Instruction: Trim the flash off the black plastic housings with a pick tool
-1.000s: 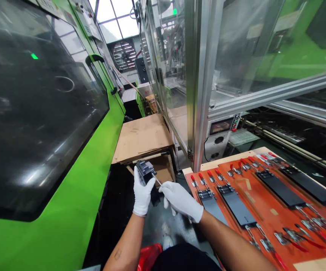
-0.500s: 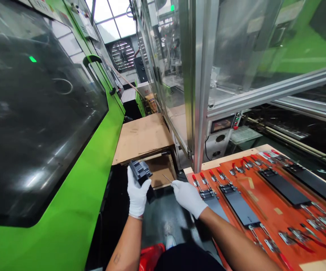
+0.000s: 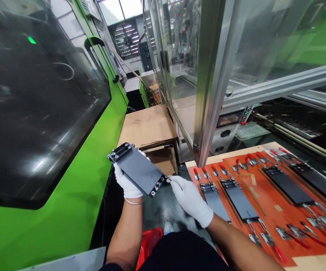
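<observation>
My left hand (image 3: 127, 184), in a white glove, is closed around a flat dark grey panel (image 3: 142, 169) from below and its left edge. The panel is tilted, its broad face up. Black fittings with round metal inserts sit at its far end, and smaller round inserts show at its near end. My right hand (image 3: 189, 199), also gloved, pinches a thin metal tool (image 3: 168, 179). Only a short bit of the tool shows, at the panel's near right corner; whether it touches the panel I cannot tell.
To the right lies an orange fixture board (image 3: 270, 210) with red-handled toggle clamps (image 3: 274, 250) and several similar panels (image 3: 239, 199). A green machine (image 3: 75, 180) with a dark window stands left. Ahead are cardboard (image 3: 148, 126) and an aluminium-framed clear guard (image 3: 212, 86).
My left hand has turned the panel so its broad face now shows instead of its end. My right hand's tool has come to the panel's near corner. The head view has shifted slightly.
</observation>
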`<state>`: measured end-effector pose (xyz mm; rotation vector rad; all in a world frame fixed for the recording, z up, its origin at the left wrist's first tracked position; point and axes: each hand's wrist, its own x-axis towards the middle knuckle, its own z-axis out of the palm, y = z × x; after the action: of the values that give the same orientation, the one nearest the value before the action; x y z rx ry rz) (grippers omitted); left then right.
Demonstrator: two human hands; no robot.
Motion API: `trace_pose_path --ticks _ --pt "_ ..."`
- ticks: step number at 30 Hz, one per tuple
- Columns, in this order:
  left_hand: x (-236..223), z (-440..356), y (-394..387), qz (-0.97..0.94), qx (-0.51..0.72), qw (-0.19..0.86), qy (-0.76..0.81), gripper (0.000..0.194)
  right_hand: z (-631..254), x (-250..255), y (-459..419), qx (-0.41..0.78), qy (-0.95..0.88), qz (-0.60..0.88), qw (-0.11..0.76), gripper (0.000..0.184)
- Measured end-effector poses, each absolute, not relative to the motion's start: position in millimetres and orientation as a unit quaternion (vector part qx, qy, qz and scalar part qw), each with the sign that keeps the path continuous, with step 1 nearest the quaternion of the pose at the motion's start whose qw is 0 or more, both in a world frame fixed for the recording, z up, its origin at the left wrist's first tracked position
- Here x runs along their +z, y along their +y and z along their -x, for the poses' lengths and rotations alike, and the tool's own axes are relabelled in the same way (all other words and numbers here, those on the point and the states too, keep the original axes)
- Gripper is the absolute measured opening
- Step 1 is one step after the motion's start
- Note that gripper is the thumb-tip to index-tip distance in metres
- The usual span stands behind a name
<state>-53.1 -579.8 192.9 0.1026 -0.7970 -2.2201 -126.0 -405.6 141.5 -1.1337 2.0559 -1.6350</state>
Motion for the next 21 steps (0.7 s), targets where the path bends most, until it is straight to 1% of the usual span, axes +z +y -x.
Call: trace_pose_path --ticks 4,11,15,21 --pt "196 54 -577 -0.037 -0.872 0.378 -0.310 0.062 128 142 -407 -0.558 0.718 0.392 0.135 0.032" --pt "201 54 -576 -0.028 -0.856 0.399 -0.328 0.068 122 149 -405 -0.521 0.736 0.417 0.113 0.035" --pt "206 56 -575 -0.025 -0.851 0.407 -0.330 0.073 120 155 -402 -0.492 0.737 0.445 0.128 0.033" --pt "204 50 -577 -0.031 -0.864 0.404 -0.300 0.068 117 161 -399 -0.507 0.691 0.493 0.148 0.031"
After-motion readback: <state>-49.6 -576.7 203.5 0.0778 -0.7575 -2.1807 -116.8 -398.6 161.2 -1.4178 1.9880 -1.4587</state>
